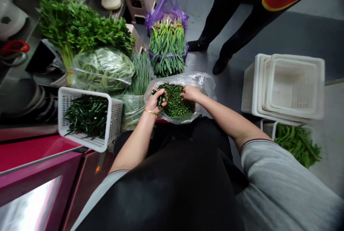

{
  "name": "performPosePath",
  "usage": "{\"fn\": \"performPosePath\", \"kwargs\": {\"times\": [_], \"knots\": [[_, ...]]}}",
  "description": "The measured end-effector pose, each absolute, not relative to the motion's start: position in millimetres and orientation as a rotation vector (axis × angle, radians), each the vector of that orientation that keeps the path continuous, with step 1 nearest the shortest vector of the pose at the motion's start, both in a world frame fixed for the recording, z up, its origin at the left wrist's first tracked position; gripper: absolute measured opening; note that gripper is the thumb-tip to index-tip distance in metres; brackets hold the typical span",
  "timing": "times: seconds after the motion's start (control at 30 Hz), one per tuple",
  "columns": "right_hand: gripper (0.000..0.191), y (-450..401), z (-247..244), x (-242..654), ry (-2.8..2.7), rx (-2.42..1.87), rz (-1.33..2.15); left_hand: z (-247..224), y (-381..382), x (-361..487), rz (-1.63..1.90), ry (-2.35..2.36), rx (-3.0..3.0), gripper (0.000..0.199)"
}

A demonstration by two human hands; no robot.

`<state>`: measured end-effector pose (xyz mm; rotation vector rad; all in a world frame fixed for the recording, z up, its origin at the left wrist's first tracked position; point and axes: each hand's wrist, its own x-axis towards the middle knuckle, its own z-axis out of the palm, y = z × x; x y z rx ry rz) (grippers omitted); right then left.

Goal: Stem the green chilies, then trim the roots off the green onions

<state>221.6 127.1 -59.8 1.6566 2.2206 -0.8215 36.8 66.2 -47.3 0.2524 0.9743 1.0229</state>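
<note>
A clear plastic bag (205, 82) lies spread in front of my knees, filled with thin green chili stems or small chilies (174, 98); which of these I cannot tell. My left hand (157, 101), with a gold bracelet at the wrist, is closed around several dark green chili peppers (160, 101) over the bag's left side. On the right side of the pile, my right hand (189, 93) has its fingers bent down and pressed together, and what they pinch is hidden. To the left, a white plastic basket (114, 116) holds many dark green chili peppers (87, 116).
Celery (80, 23), bagged green beans (104, 68) and scallions (141, 70) sit at the left. Garlic greens (168, 46) in a purple bag lie ahead. A person stands nearby in dark shoes (221, 63). Stacked white baskets (295, 84) and green peppers (297, 143) are at the right.
</note>
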Motion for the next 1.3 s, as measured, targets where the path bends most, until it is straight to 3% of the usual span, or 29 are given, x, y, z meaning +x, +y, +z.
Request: {"fn": "performPosePath", "kwargs": {"times": [0.2,0.37,0.47,0.7,0.93,1.1,1.3], "knots": [[0.019,115,-81,212,2.087,1.771,-1.054,-53,61,30,0.97,0.976,0.21,0.028],[0.009,103,-47,227,1.714,1.805,-2.132,-58,64,39,0.928,1.12,0.338,0.03],[0.011,95,-42,224,1.7,1.802,-2.338,-59,65,48,0.894,1.174,0.383,0.03],[0.025,94,-50,220,2.291,1.753,-1.866,-56,64,49,0.888,1.135,0.438,0.035],[0.028,127,-67,242,2.457,1.488,-0.606,-50,61,20,0.911,0.973,0.432,0.039],[0.039,123,-85,235,2.379,1.362,-0.398,-50,59,18,0.884,0.995,0.38,0.03],[0.033,123,-43,262,2.409,1.326,-0.387,-55,61,26,0.829,0.984,0.394,0.025]]}}
